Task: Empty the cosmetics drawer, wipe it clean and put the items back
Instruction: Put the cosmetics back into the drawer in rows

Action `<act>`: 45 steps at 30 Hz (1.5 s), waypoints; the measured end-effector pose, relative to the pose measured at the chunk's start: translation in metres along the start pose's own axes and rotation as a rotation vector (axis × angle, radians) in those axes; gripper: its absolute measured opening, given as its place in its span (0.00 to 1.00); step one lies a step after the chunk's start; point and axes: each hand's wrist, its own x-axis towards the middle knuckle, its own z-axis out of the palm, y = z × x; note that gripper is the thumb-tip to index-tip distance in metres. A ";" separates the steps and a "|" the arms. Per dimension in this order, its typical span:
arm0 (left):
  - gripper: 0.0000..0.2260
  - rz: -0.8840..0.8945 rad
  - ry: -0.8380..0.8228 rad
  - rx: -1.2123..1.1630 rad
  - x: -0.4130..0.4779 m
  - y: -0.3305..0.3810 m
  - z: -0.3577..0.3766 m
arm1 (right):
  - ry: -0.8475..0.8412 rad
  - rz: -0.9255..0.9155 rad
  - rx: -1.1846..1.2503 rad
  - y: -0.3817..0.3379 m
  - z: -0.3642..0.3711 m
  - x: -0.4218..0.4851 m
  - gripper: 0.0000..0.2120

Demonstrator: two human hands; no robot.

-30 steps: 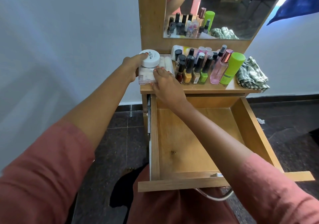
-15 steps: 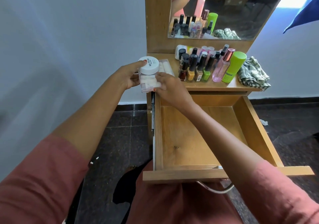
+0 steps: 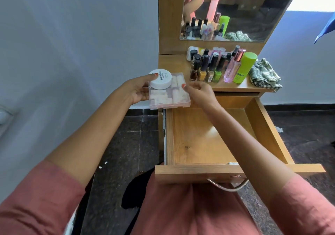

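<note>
While it hangs mid-air | clear box (image 3: pixel 170 98): left fingers (image 3: pixel 145 79) grasp left edge | right fingers (image 3: pixel 188 86) pinch right edge

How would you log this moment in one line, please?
left hand: holds clear box, thumb on white jar | right hand: pinches box | drawer: open

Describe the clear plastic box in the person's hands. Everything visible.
The clear plastic box is flat, rectangular, faintly pink, lid closed, with white rolls and pads packed inside. It is held roughly level in the air by the back left corner of the open drawer. The left hand grips its left edge, the right hand pinches its right edge, and a white round jar marked NAIL POLISH sits on its far left corner under the left thumb.
</note>
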 end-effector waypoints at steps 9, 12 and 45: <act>0.14 0.005 -0.016 0.043 -0.025 -0.030 0.015 | -0.133 0.201 0.113 0.017 -0.030 -0.020 0.16; 0.16 0.015 -0.009 0.108 -0.027 -0.043 0.028 | -0.142 0.217 0.144 0.028 -0.044 -0.028 0.17; 0.18 0.194 0.119 0.941 0.006 -0.107 0.104 | 0.099 0.234 -0.401 0.102 -0.044 0.016 0.09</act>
